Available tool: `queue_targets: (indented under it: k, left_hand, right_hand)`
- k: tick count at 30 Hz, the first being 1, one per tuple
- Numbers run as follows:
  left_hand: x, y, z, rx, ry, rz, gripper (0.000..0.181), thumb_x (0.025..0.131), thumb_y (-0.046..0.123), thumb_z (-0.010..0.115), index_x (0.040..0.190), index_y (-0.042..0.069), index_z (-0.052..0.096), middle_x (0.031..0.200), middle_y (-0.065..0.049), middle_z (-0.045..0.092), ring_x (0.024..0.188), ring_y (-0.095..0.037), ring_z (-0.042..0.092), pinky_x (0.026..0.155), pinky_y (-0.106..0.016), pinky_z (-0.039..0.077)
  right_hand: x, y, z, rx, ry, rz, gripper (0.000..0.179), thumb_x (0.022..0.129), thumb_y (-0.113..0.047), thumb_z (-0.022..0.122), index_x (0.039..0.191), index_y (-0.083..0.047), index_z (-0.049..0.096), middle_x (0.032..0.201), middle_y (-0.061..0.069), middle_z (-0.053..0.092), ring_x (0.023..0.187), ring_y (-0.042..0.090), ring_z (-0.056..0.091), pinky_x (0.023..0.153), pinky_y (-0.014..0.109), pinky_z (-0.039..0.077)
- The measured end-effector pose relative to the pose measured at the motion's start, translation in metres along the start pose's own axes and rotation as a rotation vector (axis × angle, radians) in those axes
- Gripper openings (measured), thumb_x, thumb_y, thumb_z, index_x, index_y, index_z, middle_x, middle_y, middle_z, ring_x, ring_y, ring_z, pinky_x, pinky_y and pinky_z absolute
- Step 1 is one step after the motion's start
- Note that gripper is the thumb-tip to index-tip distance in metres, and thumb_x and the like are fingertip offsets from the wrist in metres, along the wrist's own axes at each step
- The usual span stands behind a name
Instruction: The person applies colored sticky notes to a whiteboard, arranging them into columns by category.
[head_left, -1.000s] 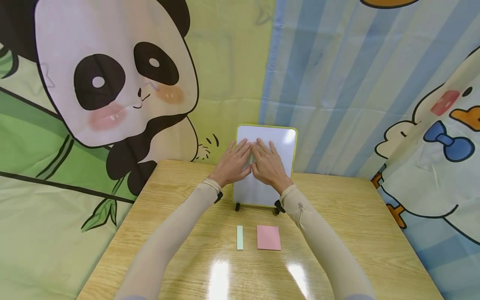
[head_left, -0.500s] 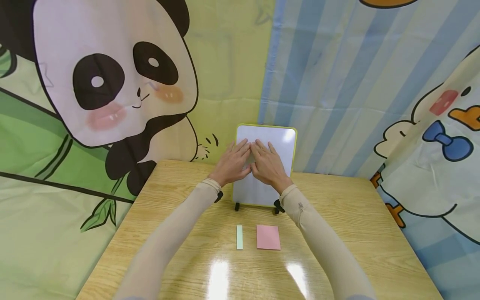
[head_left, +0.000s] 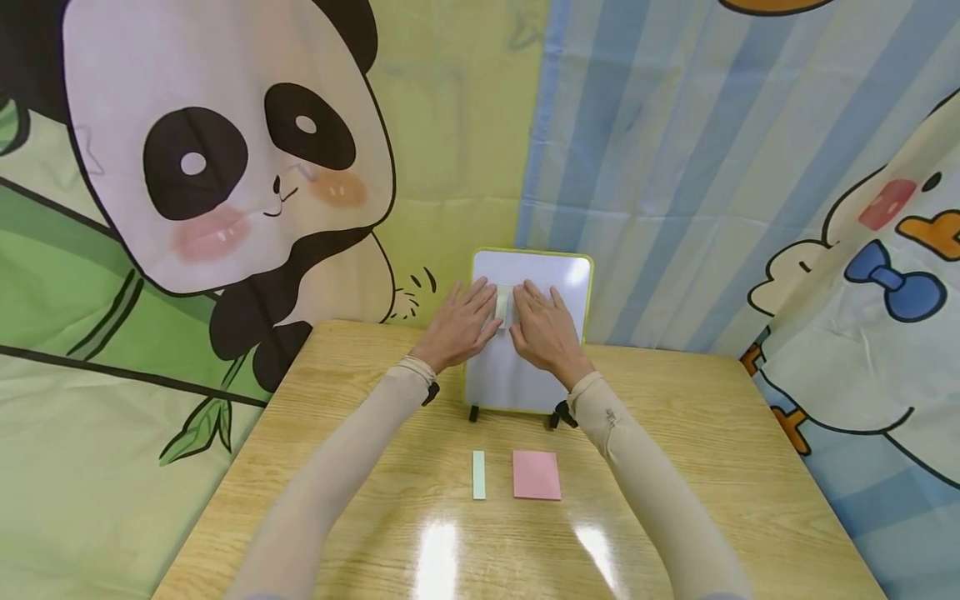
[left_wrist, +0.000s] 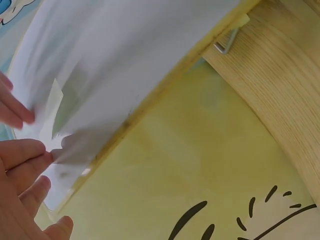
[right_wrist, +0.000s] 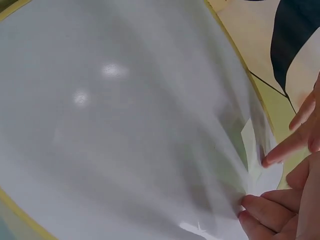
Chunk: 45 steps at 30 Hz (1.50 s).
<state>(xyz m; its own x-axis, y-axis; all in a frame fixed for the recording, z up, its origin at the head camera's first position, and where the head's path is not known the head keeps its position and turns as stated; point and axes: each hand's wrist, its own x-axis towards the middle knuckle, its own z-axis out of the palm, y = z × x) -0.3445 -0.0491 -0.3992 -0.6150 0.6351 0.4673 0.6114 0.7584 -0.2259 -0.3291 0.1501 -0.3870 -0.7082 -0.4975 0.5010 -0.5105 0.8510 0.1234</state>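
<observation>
A small whiteboard (head_left: 525, 379) with a yellow rim stands upright on black feet. A pale narrow paper strip (head_left: 502, 307) is on its face, between the two hands; its lower end lifts off the board in the left wrist view (left_wrist: 54, 107). My left hand (head_left: 457, 325) is left of the strip, fingers extended, the fingertips close to it. On the strip's other side is my right hand (head_left: 551, 327), fingers also extended, fingertips at the board near the strip (right_wrist: 249, 150). Neither hand grips anything. A pale green sticky-note pad (head_left: 478, 475) and a pink one (head_left: 536, 475) lie on the table.
The wooden table (head_left: 675, 450) reaches back to a cartoon-printed curtain (head_left: 465, 150) behind the board. Both forearms pass on either side of the two pads. Light glares off the table's front part.
Both hands have moved apart, left hand leftward and right hand rightward, uncovering the pale strip on the board. Board and pads stay in place.
</observation>
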Motion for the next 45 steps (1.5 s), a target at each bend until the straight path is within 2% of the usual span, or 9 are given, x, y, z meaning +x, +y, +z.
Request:
queue_targets:
  k: [5,9,16,23,27,33,37,41,45]
  left_hand:
    - [0.0,-0.002,-0.002,0.018,-0.042,-0.009,0.057,0.105,0.04,0.03,0.147,0.003,0.042,0.153,-0.007,0.037,0.145,-0.024,0.025,0.117,-0.052,0.017]
    - [0.002,-0.001,-0.003,-0.01,-0.05,-0.012,0.06,0.105,0.043,0.026,0.148,0.003,0.041,0.154,-0.008,0.036,0.146,-0.024,0.023,0.117,-0.052,0.014]
    - [0.004,0.002,-0.002,-0.042,-0.006,0.007,0.055,0.105,0.038,0.031,0.146,0.002,0.044,0.152,-0.009,0.039,0.144,-0.024,0.026,0.117,-0.052,0.017]
    - [0.004,0.002,0.0,-0.071,-0.02,0.002,0.055,0.105,0.037,0.03,0.147,0.003,0.043,0.153,-0.009,0.038,0.145,-0.024,0.024,0.117,-0.051,0.015]
    - [-0.002,-0.002,0.0,-0.071,-0.031,-0.013,0.057,0.105,0.04,0.031,0.146,0.003,0.043,0.153,-0.009,0.037,0.145,-0.024,0.023,0.117,-0.051,0.014]
    - [-0.015,-0.006,0.0,-0.079,-0.008,-0.023,0.057,0.104,0.041,0.033,0.145,0.003,0.046,0.152,-0.009,0.04,0.145,-0.025,0.026,0.117,-0.052,0.015]
    - [-0.029,-0.001,0.001,-0.117,0.041,-0.017,0.057,0.104,0.042,0.032,0.141,0.003,0.051,0.149,-0.009,0.044,0.143,-0.025,0.031,0.116,-0.053,0.016]
    - [-0.057,0.011,0.003,-0.257,0.071,0.001,0.055,0.103,0.041,0.038,0.136,0.001,0.056,0.143,-0.011,0.05,0.136,-0.029,0.041,0.114,-0.052,0.024]
    - [-0.091,0.028,0.011,-0.371,0.032,0.038,0.057,0.096,0.05,0.052,0.124,0.003,0.066,0.133,-0.012,0.059,0.123,-0.029,0.055,0.104,-0.045,0.042]
  right_hand:
    - [-0.003,0.004,-0.003,0.012,-0.016,0.021,0.054,0.102,-0.032,0.035,0.142,0.002,0.047,0.142,0.015,0.05,0.137,0.027,0.04,0.112,0.057,0.025]
    - [-0.001,0.003,-0.004,0.023,-0.015,0.009,0.057,0.103,-0.038,0.034,0.141,0.002,0.048,0.142,0.016,0.05,0.137,0.028,0.04,0.112,0.058,0.025]
    - [0.003,0.0,-0.004,0.031,-0.013,-0.026,0.052,0.104,-0.032,0.033,0.143,0.0,0.047,0.143,0.013,0.049,0.138,0.026,0.04,0.112,0.057,0.024]
    - [0.003,0.0,0.001,0.027,-0.033,-0.023,0.052,0.104,-0.031,0.032,0.144,-0.001,0.045,0.145,0.012,0.047,0.139,0.024,0.038,0.114,0.056,0.022]
    - [-0.001,0.003,-0.001,0.02,-0.037,-0.01,0.054,0.105,-0.035,0.03,0.144,0.0,0.045,0.144,0.012,0.048,0.138,0.025,0.039,0.113,0.056,0.023]
    - [-0.01,0.008,-0.002,0.033,-0.025,0.006,0.055,0.104,-0.036,0.033,0.143,0.0,0.047,0.143,0.014,0.049,0.137,0.026,0.04,0.114,0.055,0.023]
    - [-0.023,0.0,-0.001,0.062,0.012,-0.047,0.052,0.103,-0.034,0.04,0.141,0.001,0.05,0.141,0.015,0.052,0.136,0.027,0.042,0.112,0.054,0.028]
    - [-0.05,-0.017,0.006,0.114,-0.001,-0.135,0.049,0.1,-0.031,0.048,0.137,0.001,0.054,0.136,0.016,0.056,0.132,0.029,0.047,0.107,0.054,0.037]
    - [-0.078,-0.035,0.016,0.21,-0.089,-0.227,0.046,0.097,-0.028,0.057,0.133,0.0,0.058,0.13,0.016,0.061,0.125,0.03,0.054,0.101,0.049,0.045]
